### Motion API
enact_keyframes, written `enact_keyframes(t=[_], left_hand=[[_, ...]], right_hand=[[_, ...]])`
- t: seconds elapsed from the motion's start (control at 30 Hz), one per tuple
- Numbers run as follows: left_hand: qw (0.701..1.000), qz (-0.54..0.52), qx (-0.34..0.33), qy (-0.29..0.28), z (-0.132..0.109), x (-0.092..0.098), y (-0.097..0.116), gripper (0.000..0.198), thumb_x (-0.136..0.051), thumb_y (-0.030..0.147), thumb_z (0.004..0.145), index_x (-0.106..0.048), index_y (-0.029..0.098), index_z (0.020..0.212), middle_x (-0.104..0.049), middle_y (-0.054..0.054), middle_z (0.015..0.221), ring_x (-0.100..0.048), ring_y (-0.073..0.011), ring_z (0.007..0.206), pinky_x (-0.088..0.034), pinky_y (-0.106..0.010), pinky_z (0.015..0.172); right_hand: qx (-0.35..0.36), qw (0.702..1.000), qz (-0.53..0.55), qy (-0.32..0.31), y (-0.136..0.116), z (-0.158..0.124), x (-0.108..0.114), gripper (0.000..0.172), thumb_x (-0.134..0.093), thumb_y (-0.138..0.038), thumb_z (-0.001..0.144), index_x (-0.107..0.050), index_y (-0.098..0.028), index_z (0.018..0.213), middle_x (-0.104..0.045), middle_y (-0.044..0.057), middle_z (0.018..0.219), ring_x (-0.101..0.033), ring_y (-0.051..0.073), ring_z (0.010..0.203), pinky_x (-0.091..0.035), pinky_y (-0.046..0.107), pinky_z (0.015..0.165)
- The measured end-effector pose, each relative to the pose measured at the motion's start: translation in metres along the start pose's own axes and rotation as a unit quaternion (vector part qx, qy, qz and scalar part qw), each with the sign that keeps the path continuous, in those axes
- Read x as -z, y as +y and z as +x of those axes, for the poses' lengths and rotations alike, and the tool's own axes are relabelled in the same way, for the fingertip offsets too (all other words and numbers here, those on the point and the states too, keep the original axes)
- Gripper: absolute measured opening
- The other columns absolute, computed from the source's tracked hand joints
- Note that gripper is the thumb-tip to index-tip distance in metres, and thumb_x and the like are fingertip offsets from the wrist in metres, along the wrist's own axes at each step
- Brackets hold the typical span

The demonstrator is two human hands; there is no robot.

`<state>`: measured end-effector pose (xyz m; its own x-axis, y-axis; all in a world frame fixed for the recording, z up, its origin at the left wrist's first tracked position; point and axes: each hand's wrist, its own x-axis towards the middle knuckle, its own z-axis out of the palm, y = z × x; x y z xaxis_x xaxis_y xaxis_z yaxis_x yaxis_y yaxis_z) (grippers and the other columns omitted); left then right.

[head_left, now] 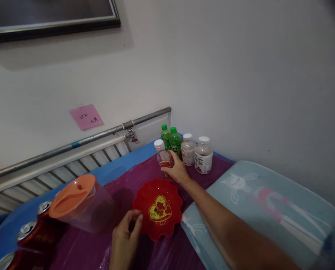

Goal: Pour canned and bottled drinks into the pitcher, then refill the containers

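My right hand (178, 168) is closed around the side of a clear bottle (164, 159) with a white cap and a red label. The bottle leans a little to the left above the far edge of a red scalloped plate (171, 202), which has a yellow heart design. My left hand (126, 234) is by the plate's near left rim, fingers curled and thumb close to the index finger; nothing shows between them. Behind the bottle stand two green-capped bottles (175, 142). To their right are two white-capped jars (203, 157) with printed labels.
On the left, a clear pitcher (100, 210) with an orange lid (74, 197) stands beside several dark red cans (39, 234). A light blue patterned cushion (268, 202) lies on the right. Purple sheeting (122, 180) covers the blue surface, with a radiator (29, 180) and pipe behind.
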<state>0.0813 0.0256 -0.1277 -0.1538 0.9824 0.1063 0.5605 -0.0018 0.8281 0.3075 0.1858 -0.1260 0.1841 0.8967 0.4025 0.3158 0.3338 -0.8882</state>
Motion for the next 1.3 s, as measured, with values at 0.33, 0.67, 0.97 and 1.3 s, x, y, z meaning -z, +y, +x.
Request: enact_keyframes(t=[0.33,0.67,0.97,1.3], left_hand=[[0.995,0.012,-0.095,-0.027,-0.010,-0.008,-0.001,0.031,-0.055,0.051,0.084,-0.070,0.023,0.083,-0.074,-0.001,0.082,-0.068,-0.0159,0.072,-0.050,-0.022,0.062],[0.991,0.036,-0.115,-0.064,-0.004,-0.012,-0.024,0.027,-0.052,0.046,0.089,-0.069,0.026,0.089,-0.074,0.001,0.089,-0.070,-0.0136,0.079,-0.052,-0.019,0.070],[0.988,0.035,-0.130,-0.073,-0.006,-0.013,-0.026,0.026,-0.052,0.046,0.089,-0.070,0.027,0.090,-0.075,0.002,0.089,-0.071,-0.0131,0.079,-0.053,-0.018,0.070],[0.982,0.044,-0.175,-0.062,-0.006,-0.012,-0.028,0.020,-0.054,0.041,0.089,-0.068,0.028,0.092,-0.075,0.002,0.090,-0.071,-0.0126,0.080,-0.054,-0.017,0.071]], right_hand=[[0.019,0.994,-0.103,0.040,-0.013,-0.002,0.017,0.068,-0.063,-0.025,0.070,-0.045,-0.015,0.135,-0.056,0.014,0.134,-0.052,0.027,0.123,-0.042,0.041,0.103],[-0.027,0.945,-0.280,-0.167,-0.010,-0.019,0.026,0.017,-0.054,-0.008,0.071,-0.066,-0.020,0.072,-0.070,0.003,0.071,-0.064,0.020,0.069,-0.042,0.026,0.064],[-0.044,0.913,-0.340,-0.221,0.003,-0.014,0.012,0.059,-0.050,-0.005,0.076,-0.053,-0.016,0.134,-0.061,0.013,0.132,-0.057,0.026,0.118,-0.040,0.034,0.096],[-0.005,0.914,-0.331,-0.235,0.011,-0.011,0.003,0.039,-0.050,-0.013,0.092,-0.053,-0.015,0.131,-0.060,0.010,0.131,-0.055,0.022,0.121,-0.040,0.043,0.104]])
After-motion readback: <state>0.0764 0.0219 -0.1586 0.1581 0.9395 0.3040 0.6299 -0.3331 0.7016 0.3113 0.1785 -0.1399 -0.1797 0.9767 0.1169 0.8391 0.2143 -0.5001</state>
